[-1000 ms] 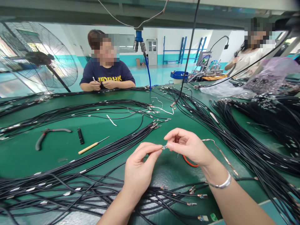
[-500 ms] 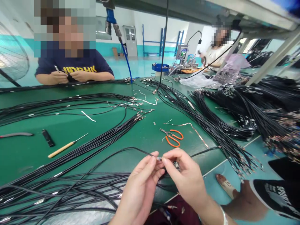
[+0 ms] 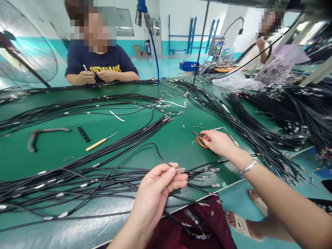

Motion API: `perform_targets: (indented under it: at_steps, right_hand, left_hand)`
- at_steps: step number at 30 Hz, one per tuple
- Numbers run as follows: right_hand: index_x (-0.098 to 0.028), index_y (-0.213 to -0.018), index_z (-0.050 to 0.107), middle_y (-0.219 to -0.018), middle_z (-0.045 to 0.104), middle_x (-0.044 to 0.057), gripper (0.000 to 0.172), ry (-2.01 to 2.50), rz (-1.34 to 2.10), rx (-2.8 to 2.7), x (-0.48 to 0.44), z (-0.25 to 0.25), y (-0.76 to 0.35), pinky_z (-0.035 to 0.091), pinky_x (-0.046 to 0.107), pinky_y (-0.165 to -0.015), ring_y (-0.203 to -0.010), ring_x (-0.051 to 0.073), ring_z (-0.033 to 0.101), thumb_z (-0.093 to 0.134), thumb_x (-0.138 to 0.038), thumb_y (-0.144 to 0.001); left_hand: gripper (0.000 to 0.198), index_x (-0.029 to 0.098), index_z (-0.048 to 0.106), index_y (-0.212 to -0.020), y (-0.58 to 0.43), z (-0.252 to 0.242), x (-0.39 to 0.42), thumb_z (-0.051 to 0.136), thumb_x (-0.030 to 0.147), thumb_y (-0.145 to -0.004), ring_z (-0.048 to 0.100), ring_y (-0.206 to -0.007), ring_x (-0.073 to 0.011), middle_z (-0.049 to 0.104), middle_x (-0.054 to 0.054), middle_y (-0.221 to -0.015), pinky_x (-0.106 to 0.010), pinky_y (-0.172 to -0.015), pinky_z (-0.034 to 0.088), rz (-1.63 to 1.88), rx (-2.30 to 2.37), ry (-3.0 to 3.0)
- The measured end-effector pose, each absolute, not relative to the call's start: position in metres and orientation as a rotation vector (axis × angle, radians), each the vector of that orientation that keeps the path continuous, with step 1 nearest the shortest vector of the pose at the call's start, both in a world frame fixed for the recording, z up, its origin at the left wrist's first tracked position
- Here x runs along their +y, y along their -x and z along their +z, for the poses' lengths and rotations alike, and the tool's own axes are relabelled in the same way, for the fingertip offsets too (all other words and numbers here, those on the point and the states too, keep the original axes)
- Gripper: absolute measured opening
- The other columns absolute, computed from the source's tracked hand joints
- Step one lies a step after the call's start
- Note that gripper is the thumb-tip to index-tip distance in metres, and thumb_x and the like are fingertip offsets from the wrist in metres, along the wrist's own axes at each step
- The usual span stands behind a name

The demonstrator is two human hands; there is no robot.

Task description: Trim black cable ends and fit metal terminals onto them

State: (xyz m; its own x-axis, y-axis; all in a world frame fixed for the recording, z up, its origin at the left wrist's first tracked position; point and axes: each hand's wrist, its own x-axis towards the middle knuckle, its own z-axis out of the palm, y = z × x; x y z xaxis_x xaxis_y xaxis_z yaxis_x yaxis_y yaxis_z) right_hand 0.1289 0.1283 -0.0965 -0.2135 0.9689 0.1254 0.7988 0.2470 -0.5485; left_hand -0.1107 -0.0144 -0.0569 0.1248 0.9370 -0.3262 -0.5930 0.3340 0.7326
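Near the table's front edge, my left hand [image 3: 157, 188] pinches a black cable [image 3: 145, 144] between thumb and fingers, close to its end. The small metal connector [image 3: 181, 169] on that end sticks out past the fingertips. Farther out to the right, my right hand [image 3: 219, 141] has its fingers closed around the orange handles of a pair of scissors [image 3: 200, 142]. The scissors lie at the tabletop, blades pointing away to the left, and part of the handles is hidden by the fingers.
Black cable bundles [image 3: 129, 140] run across the green table [image 3: 135, 129]. An awl [image 3: 100, 143], a black tool [image 3: 83, 134] and pliers [image 3: 36, 133] lie left. Thicker bundles [image 3: 267, 128] and a plastic bag [image 3: 282, 64] are right. A co-worker [image 3: 101, 64] sits opposite.
My right hand has left the cable end and reached forward to the scissors, closing on their handles. My left hand still holds the cable. The camera view has shifted left.
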Motion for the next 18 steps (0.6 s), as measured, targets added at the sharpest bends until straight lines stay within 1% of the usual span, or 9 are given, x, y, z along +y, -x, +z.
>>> perform_targets:
  at_steps: [2, 4, 6, 7, 8, 10, 12, 16, 18]
  right_hand:
    - [-0.012, -0.107, 0.064, -0.087, 0.068, 0.011, 0.034, 1.64, 0.616, -2.043, 0.124, -0.093, -0.126, 0.05, 0.039, -0.082, -0.081, 0.024, 0.064, 0.061, -0.015, -0.073]
    - [-0.011, -0.117, 0.058, -0.088, 0.068, 0.01, 0.04, 1.617, 0.759, -2.011, 0.11, -0.086, -0.125, 0.054, 0.033, -0.074, -0.077, 0.02, 0.065, 0.057, -0.02, -0.078]
    - [-0.013, -0.126, 0.05, -0.099, 0.066, 0.01, 0.043, 1.5, 1.032, -1.93, 0.084, -0.08, -0.124, 0.054, 0.027, -0.067, -0.077, 0.016, 0.066, 0.05, -0.026, -0.085]
    - [-0.014, -0.128, 0.048, -0.105, 0.064, 0.011, 0.044, 1.386, 1.262, -1.814, 0.069, -0.078, -0.123, 0.053, 0.026, -0.064, -0.078, 0.016, 0.065, 0.05, -0.029, -0.087]
    - [-0.016, -0.128, 0.047, -0.105, 0.063, 0.011, 0.045, 1.298, 1.449, -1.689, 0.053, -0.076, -0.122, 0.052, 0.025, -0.061, -0.074, 0.014, 0.064, 0.052, -0.032, -0.086]
    - [-0.018, -0.126, 0.05, -0.096, 0.062, 0.006, 0.047, 1.22, 1.678, -1.538, 0.021, -0.071, -0.118, 0.049, 0.023, -0.057, -0.067, 0.012, 0.059, 0.061, -0.032, -0.082]
    - [-0.021, -0.116, 0.057, -0.082, 0.059, 0.001, 0.042, 1.286, 1.672, -1.588, -0.005, -0.065, -0.112, 0.045, 0.022, -0.056, -0.063, 0.011, 0.054, 0.068, -0.029, -0.077]
    - [-0.02, -0.088, 0.065, -0.07, 0.055, -0.002, 0.015, 1.37, 1.189, -1.99, -0.032, -0.052, -0.093, 0.04, 0.023, -0.059, -0.063, 0.012, 0.048, 0.069, -0.031, -0.079]
    - [-0.019, -0.084, 0.065, -0.065, 0.054, -0.002, 0.016, 1.317, 0.976, -2.16, -0.034, -0.048, -0.085, 0.038, 0.024, -0.057, -0.06, 0.012, 0.045, 0.067, -0.035, -0.081]
  left_hand:
    - [0.005, 0.012, 0.068, -0.078, 0.114, -0.056, -0.017, 0.07, 0.016, -0.076, 0.071, -0.078, -0.0207, 0.073, -0.007, -0.08, -0.029, -0.074, 0.058, 1.203, 0.855, -0.515]
    - [0.005, 0.012, 0.067, -0.077, 0.118, -0.055, -0.02, 0.069, 0.016, -0.077, 0.071, -0.081, -0.0225, 0.072, -0.007, -0.083, -0.031, -0.075, 0.058, 1.209, 0.851, -0.541]
    - [0.005, 0.013, 0.067, -0.079, 0.121, -0.055, -0.022, 0.069, 0.017, -0.077, 0.071, -0.077, -0.0221, 0.072, -0.006, -0.08, -0.032, -0.072, 0.059, 1.187, 0.845, -0.563]
    - [0.006, 0.013, 0.067, -0.079, 0.122, -0.056, -0.023, 0.069, 0.018, -0.077, 0.071, -0.074, -0.0215, 0.072, -0.006, -0.079, -0.031, -0.071, 0.059, 1.172, 0.841, -0.573]
    - [0.006, 0.013, 0.067, -0.08, 0.124, -0.056, -0.023, 0.069, 0.018, -0.077, 0.071, -0.072, -0.0208, 0.072, -0.006, -0.077, -0.031, -0.069, 0.059, 1.155, 0.836, -0.582]
    - [0.007, 0.013, 0.068, -0.081, 0.126, -0.057, -0.023, 0.069, 0.019, -0.077, 0.071, -0.068, -0.0197, 0.072, -0.006, -0.074, -0.03, -0.068, 0.059, 1.123, 0.824, -0.609]
    - [0.007, 0.013, 0.069, -0.081, 0.127, -0.058, -0.022, 0.07, 0.018, -0.077, 0.071, -0.068, -0.0189, 0.072, -0.006, -0.073, -0.029, -0.068, 0.058, 1.102, 0.823, -0.638]
    - [0.006, 0.014, 0.07, -0.082, 0.129, -0.059, -0.021, 0.07, 0.017, -0.077, 0.071, -0.068, -0.0171, 0.073, -0.004, -0.074, -0.026, -0.069, 0.057, 1.064, 0.844, -0.702]
    - [0.006, 0.015, 0.07, -0.083, 0.13, -0.06, -0.022, 0.069, 0.017, -0.078, 0.071, -0.069, -0.0161, 0.073, -0.004, -0.075, -0.025, -0.07, 0.057, 1.04, 0.848, -0.74]
